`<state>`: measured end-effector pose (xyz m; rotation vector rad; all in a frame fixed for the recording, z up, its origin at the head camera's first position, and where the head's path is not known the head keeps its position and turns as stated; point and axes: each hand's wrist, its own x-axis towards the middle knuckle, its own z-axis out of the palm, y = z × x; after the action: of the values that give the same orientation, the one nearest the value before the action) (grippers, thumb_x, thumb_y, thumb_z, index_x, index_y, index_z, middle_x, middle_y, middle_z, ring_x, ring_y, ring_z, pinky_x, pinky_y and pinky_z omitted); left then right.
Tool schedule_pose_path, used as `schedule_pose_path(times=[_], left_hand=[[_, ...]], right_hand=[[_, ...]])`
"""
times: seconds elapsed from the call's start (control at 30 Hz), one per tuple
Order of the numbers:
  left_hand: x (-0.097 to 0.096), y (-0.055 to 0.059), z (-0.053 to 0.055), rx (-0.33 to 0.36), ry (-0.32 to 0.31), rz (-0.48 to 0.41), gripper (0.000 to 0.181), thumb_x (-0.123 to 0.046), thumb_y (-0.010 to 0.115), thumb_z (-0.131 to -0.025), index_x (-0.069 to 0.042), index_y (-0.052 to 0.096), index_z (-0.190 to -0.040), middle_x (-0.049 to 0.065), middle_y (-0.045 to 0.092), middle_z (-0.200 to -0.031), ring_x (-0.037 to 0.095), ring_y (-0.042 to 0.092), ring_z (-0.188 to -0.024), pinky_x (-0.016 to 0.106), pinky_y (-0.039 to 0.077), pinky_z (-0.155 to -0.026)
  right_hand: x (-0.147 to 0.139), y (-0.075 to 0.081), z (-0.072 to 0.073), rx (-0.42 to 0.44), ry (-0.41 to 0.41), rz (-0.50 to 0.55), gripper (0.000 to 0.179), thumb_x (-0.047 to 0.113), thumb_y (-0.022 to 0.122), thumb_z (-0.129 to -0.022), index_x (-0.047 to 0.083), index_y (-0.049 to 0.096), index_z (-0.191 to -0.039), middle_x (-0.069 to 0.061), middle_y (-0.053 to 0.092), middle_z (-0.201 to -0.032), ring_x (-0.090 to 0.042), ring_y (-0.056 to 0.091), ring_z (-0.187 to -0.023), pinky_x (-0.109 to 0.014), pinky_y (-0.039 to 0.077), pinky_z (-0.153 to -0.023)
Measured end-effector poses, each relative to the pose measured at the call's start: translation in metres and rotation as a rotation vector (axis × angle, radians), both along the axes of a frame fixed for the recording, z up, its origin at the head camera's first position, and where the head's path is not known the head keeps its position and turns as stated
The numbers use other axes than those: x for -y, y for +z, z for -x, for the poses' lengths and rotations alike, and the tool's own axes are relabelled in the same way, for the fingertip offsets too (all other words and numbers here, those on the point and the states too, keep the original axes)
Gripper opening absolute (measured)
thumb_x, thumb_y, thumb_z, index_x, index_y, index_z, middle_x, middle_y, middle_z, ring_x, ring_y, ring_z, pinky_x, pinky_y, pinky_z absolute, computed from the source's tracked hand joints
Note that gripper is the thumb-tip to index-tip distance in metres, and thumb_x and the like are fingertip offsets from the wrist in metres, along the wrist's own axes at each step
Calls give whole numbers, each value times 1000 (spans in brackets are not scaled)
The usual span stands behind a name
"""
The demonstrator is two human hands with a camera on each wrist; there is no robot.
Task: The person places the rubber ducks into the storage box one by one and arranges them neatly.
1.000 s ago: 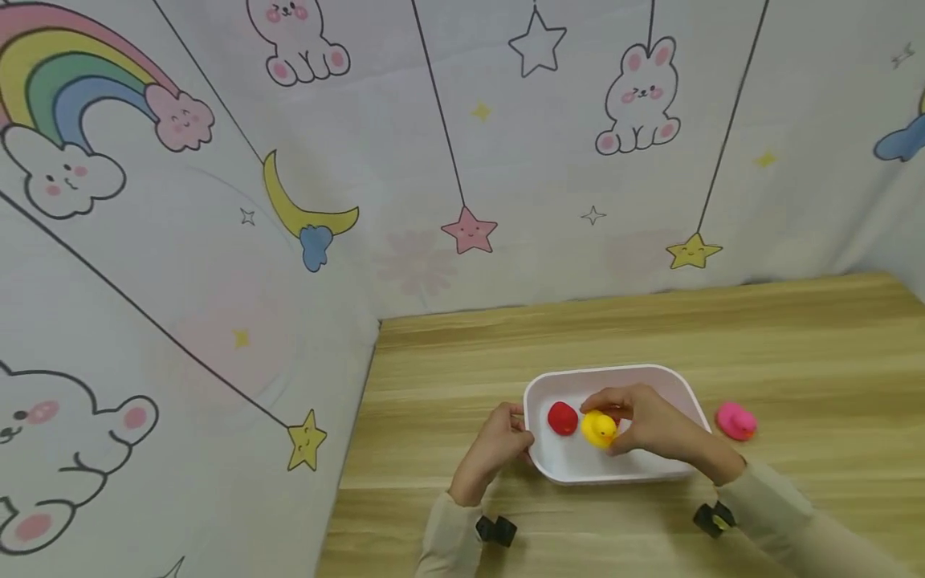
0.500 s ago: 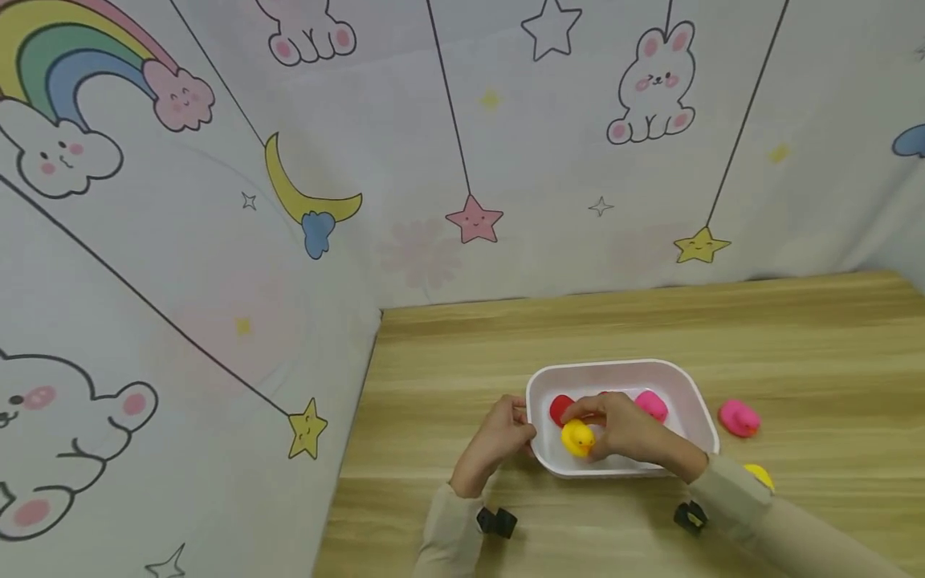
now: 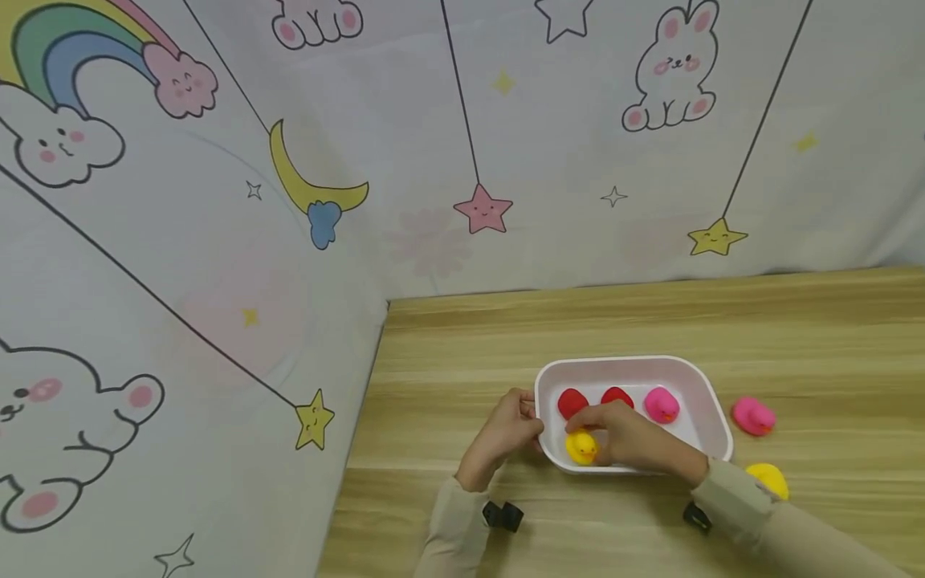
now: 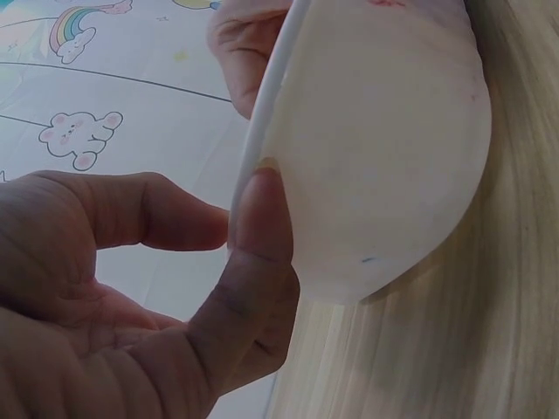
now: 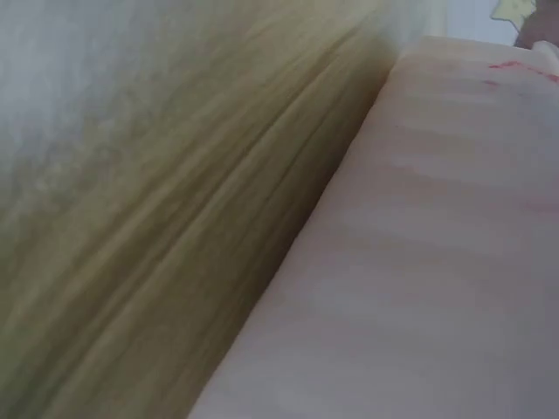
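With my right hand (image 3: pixel 639 437) I gripped the yellow duck (image 3: pixel 582 447) inside the white tray (image 3: pixel 698 409), by its near-left corner; my left hand (image 3: pixel 502 433) pinched the tray's left edge. I was, I judged, setting the duck down; next my fingers needed to loosen. Its beak pointed to the near edge, somewhat rightward; its long axis, partly covered, seemed the same. Toward the far edge were two red toys (image 3: pixel 572 404) and a pink duck (image 3: pixel 661 405).

- Head: from above, forward and down, wide over the tray (image 3: pixel 636 369);
- left wrist: close, facing the tray's outside;
- right wrist: close, skimming tray and table (image 5: pixel 157 244);
- all views share both.
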<state>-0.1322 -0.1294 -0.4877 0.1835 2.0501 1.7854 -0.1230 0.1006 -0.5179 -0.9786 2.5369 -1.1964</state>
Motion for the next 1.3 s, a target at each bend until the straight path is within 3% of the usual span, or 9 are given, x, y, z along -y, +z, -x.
schedule_pose_path(times=[0.13,0.67,0.97,1.17,1.3], left_hand=[[0,2,0,6,5,8,46,16,53,-76,17,44,-122,9,53,-80,15,54,-55,29,59,-48],[-5,3,-2,-14,25,40,43,12,56,-79,16,47,-120,13,54,-81,16,53,-59,33,62,-51],[-6,-2,-4,-2,23,24,46,13,55,-76,17,45,-121,13,55,-84,17,54,-62,31,61,-49],[-5,-2,-4,-9,19,31,48,13,55,-77,18,45,-123,13,55,-87,18,55,-65,35,62,-52],[-7,-1,-2,-9,11,39,49,12,56,-76,17,44,-124,13,54,-86,18,55,-64,39,63,-54]], right_hand=[[0,-1,0,-69,24,8,37,0,84,-72,12,73,-105,11,69,-98,-8,57,-84,-25,56,-76],[-3,-3,5,-46,8,-55,39,9,88,-72,8,73,-108,7,71,-103,-11,61,-91,-32,59,-85],[-14,5,-2,-24,-14,-70,40,2,84,-74,4,73,-113,2,72,-107,-20,66,-96,-37,61,-87],[-32,14,-7,4,-45,-21,40,4,83,-79,2,71,-116,-4,72,-112,-24,65,-102,-41,60,-90],[-47,21,-10,15,-60,52,42,6,82,-81,0,69,-120,-10,72,-114,-28,67,-104,-37,59,-91]])
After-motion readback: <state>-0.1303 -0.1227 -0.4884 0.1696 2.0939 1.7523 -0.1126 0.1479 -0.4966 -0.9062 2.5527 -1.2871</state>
